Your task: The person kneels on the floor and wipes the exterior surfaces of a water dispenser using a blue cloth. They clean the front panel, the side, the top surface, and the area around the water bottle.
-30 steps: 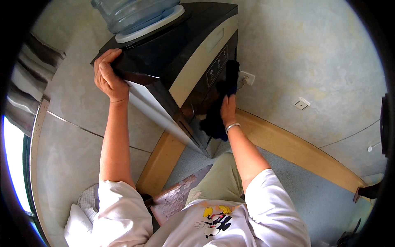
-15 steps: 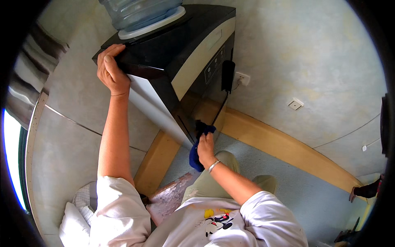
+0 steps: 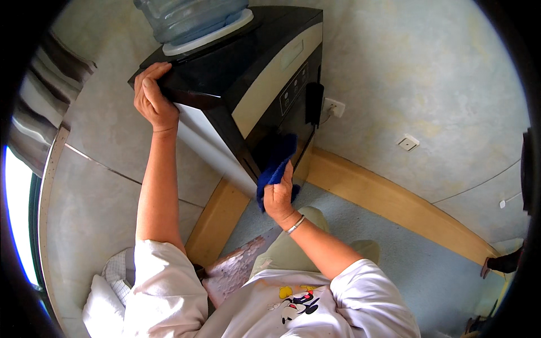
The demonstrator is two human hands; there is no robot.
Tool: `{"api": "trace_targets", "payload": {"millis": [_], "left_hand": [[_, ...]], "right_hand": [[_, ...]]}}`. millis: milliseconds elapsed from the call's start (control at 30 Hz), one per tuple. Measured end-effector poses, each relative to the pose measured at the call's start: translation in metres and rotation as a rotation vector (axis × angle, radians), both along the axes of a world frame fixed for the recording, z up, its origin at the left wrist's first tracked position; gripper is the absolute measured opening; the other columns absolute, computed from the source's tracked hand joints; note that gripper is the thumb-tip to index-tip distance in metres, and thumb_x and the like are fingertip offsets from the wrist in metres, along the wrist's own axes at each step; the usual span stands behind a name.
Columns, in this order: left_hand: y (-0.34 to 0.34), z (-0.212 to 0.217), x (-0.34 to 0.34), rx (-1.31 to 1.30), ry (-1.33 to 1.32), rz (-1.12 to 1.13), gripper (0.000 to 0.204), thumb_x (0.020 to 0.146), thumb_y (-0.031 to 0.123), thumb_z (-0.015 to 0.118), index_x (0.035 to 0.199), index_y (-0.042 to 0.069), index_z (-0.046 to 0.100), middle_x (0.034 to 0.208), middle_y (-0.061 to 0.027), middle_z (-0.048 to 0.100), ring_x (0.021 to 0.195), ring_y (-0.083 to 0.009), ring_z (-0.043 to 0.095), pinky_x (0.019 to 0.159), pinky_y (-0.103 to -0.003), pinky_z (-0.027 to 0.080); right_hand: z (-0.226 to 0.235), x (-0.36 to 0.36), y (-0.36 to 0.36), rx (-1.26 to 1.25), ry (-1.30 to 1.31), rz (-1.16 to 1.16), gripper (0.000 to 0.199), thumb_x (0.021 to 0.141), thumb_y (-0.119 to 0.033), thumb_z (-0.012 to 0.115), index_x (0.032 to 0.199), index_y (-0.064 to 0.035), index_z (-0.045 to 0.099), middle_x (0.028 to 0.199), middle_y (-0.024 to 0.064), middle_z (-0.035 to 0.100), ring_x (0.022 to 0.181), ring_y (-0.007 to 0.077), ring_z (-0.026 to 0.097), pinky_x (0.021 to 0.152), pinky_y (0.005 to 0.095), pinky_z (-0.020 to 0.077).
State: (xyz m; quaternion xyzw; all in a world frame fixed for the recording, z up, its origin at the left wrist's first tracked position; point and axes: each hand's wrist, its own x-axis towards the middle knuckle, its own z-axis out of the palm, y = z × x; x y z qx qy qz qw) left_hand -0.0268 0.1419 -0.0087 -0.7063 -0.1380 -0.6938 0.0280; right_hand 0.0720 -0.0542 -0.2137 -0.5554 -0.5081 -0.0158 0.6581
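The right hand (image 3: 279,194) pinches a blue cloth (image 3: 276,166) in a closed grip, fingers bunched around its lower end; the cloth rises from the grip and lies pressed against the dark front of the dispenser (image 3: 248,84), low on that face, below the button panel (image 3: 294,90); its long axis runs roughly up and down along the front, tilted a little to the right at the top. The dispenser's front stands directly far of this grip, touching the cloth, so the right hand is by much the nearer one to that face. A thin bracelet (image 3: 295,224) sits on the right wrist.

The left hand (image 3: 151,98) is well apart to the left and higher, arm stretched out; its fingers are curled over the dispenser's top left corner and pressed onto the black top, a clamped grip on the edge, holding nothing loose. Just right of it the water bottle (image 3: 191,19) stands upside down in the white collar (image 3: 205,36) on the top.

Right of the dispenser a dark plug (image 3: 314,104) hangs beside a white wall socket (image 3: 333,107); a second white plate (image 3: 408,142) sits farther right on the wall; a wooden skirting (image 3: 394,205) runs along the foot of the wall, above the pale blue floor (image 3: 417,265).
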Motion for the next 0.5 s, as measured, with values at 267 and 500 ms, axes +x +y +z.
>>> {"api": "trace_targets", "payload": {"millis": [267, 500], "left_hand": [[-0.001, 0.002, 0.004, 0.021, 0.0, -0.007, 0.045, 0.093, 0.024, 0.031, 0.079, 0.001, 0.067, 0.087, -0.0105, 0.065, 0.087, -0.0227, 0.057, 0.083, -0.032, 0.041], [-0.001, 0.0, 0.002, -0.005, -0.003, 0.016, 0.045, 0.093, 0.024, 0.03, 0.078, 0.001, 0.067, 0.087, -0.0101, 0.065, 0.087, -0.0224, 0.057, 0.083, -0.032, 0.041]], "right_hand": [[-0.083, -0.018, -0.019, -0.517, 0.304, -0.025, 0.025, 0.085, -0.007, 0.042, 0.103, 0.0088, 0.048, 0.124, 0.0294, 0.039, 0.113, 0.0447, 0.037, 0.1, 0.0445, 0.0282], [-0.003, -0.02, -0.024, -0.167, 0.071, -0.061, 0.026, 0.084, -0.007, 0.046, 0.107, 0.0045, 0.052, 0.115, 0.0193, 0.046, 0.103, 0.0344, 0.044, 0.091, 0.0397, 0.0355]]}}
